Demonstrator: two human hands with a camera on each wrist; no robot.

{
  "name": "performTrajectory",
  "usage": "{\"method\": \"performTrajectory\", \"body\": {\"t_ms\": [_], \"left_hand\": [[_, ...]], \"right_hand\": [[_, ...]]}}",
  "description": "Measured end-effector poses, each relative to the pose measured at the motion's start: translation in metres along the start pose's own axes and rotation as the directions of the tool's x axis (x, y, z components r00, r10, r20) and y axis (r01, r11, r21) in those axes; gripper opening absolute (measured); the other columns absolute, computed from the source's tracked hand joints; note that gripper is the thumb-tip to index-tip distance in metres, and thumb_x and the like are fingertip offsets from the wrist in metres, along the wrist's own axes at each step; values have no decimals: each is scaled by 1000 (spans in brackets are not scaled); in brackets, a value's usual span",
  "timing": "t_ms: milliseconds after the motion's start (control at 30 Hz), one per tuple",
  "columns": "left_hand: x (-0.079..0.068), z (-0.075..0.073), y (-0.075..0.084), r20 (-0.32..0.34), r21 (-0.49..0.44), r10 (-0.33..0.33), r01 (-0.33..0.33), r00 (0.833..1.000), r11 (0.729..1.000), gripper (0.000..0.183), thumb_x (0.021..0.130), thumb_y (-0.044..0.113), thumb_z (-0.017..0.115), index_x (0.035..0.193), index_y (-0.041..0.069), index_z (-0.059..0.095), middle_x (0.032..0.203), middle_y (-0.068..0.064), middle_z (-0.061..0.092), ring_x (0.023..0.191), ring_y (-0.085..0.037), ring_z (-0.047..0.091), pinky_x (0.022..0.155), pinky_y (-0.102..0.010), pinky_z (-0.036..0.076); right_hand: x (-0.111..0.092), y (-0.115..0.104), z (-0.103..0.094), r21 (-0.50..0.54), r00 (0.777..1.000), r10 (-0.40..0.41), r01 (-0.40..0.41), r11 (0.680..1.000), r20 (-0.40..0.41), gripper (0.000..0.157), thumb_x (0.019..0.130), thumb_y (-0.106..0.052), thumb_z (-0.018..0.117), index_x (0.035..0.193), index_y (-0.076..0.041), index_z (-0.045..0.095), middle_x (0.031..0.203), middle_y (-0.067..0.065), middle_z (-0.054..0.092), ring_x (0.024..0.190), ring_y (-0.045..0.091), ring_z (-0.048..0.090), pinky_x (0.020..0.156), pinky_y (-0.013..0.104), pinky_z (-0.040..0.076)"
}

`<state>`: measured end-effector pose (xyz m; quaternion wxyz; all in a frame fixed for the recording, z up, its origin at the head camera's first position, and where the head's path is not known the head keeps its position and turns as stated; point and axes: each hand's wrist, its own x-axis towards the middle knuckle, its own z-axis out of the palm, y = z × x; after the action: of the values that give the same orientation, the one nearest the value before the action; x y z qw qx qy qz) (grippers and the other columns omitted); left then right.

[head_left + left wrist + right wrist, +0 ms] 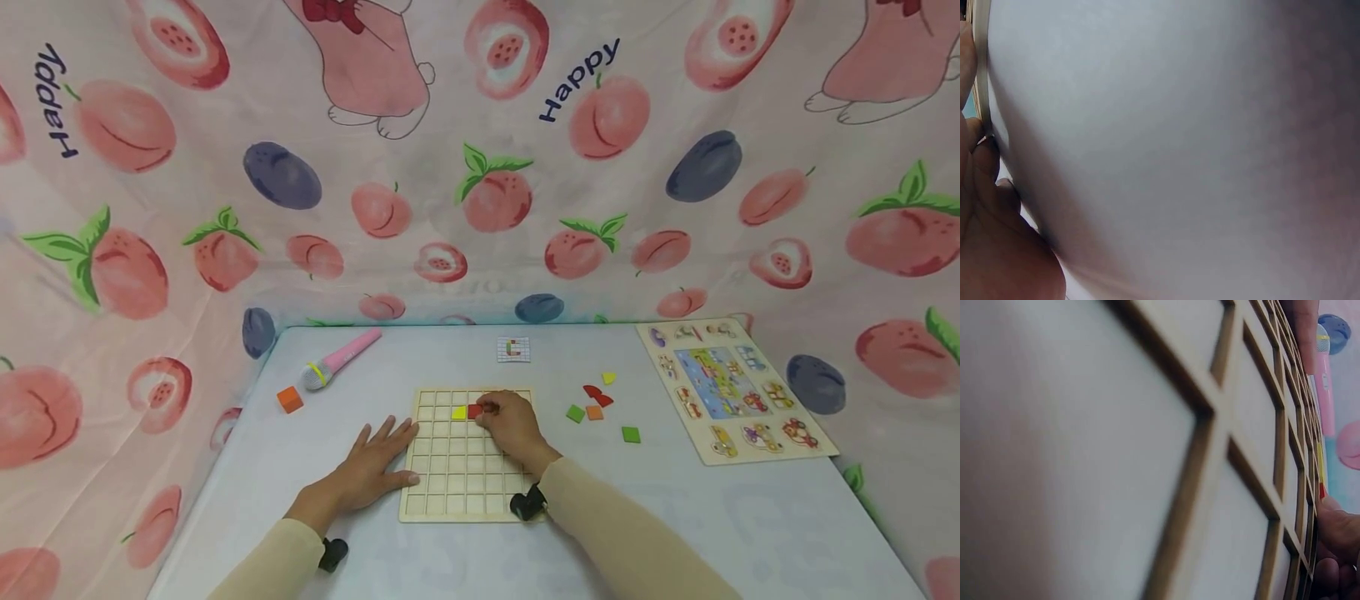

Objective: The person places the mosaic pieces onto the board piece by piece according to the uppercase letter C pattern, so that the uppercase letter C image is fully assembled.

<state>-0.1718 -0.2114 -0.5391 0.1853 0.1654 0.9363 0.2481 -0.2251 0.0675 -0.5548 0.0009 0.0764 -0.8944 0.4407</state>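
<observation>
A wooden grid board [455,504] lies flat on the white table. My left hand [363,473] rests spread on the table, its fingertips and thumb touching the board's left edge. In an upper row sits a yellow square tile [459,413], and a red square tile [475,412] is just right of it. With curled fingers my right hand [512,425] pinches the red tile at its cell; the fingers partly hide it. The right wrist view shows the grid close up, with a sliver of red [1322,490] by the thumb.
Right of the board lie green tiles [631,435], an orange tile [594,412], red curved pieces [597,395] and a yellow piece [608,378]. A pattern card [513,349] lies behind. A picture puzzle [738,392] is far right; a pink microphone [343,358] and orange cube [289,400] are left.
</observation>
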Motion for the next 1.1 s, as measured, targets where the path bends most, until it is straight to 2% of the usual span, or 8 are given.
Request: {"method": "performTrajectory", "body": {"t_ms": [200, 367, 533, 667, 767, 933, 1100], "left_hand": [[0, -1, 0, -3, -9, -2, 2, 1000, 1000, 88, 96, 49, 74, 167, 17, 32, 176, -1, 24, 166, -29, 4, 134, -57, -7], [-1, -1, -1, -10, -39, 11, -11, 1000, 999, 88, 96, 48, 74, 167, 16, 33, 175, -2, 25, 166, -30, 4, 133, -58, -8], [0, 1, -2, -8, -39, 16, -17, 1000, 999, 88, 96, 49, 74, 167, 17, 33, 176, -1, 24, 166, -30, 4, 133, -57, -7], [0, 1, -2, -12, -41, 13, -14, 1000, 999, 87, 96, 49, 75, 167, 18, 34, 175, 0, 25, 166, -30, 5, 133, -58, -7], [-1, 0, -1, -10, -44, 10, -11, 1000, 999, 87, 96, 48, 75, 167, 18, 34, 175, 0, 25, 166, -30, 5, 133, -57, -7], [-2, -1, -1, -8, -40, 6, -7, 1000, 999, 87, 96, 49, 75, 167, 19, 34, 175, 0, 26, 166, -30, 6, 134, -57, -7], [-2, 0, -2, -3, -45, -1, 0, 1000, 999, 88, 96, 51, 74, 167, 20, 34, 175, 2, 26, 166, -27, 5, 134, -56, -8]], "right_hand": [[2, -1, -1, -48, 999, -25, 27, 998, 26, 23, 91, -8, 80, 114, -7, 79, 98, 3, 70, 88, 16, 60, 81, 33, 54], [3, 0, -2, -47, 998, -19, 22, 999, 53, 26, 91, -8, 80, 117, -7, 78, 100, 3, 70, 90, 16, 61, 83, 35, 55], [4, 1, -8, 91, 996, 31, -38, 995, 79, 29, 93, -9, 79, 122, -10, 75, 110, 5, 69, 97, 19, 61, 90, 38, 56], [6, 0, -17, 228, 993, 83, -99, 969, 82, 30, 96, -13, 77, 126, -11, 72, 118, 7, 65, 99, 21, 58, 90, 36, 53], [7, 0, -25, 288, 995, 79, -91, 953, 55, 31, 97, -11, 76, 128, -9, 70, 121, 10, 65, 97, 20, 58, 86, 30, 54], [8, 5, -42, 334, 998, 67, -64, 940, 1, 33, 97, -7, 75, 129, -3, 69, 125, 19, 65, 97, 20, 59, 79, 23, 53], [8, 13, -69, 316, 995, 89, -71, 946, -43, 34, 98, -10, 75, 130, -5, 69, 129, 21, 65, 103, 23, 59, 85, 25, 53]]}}
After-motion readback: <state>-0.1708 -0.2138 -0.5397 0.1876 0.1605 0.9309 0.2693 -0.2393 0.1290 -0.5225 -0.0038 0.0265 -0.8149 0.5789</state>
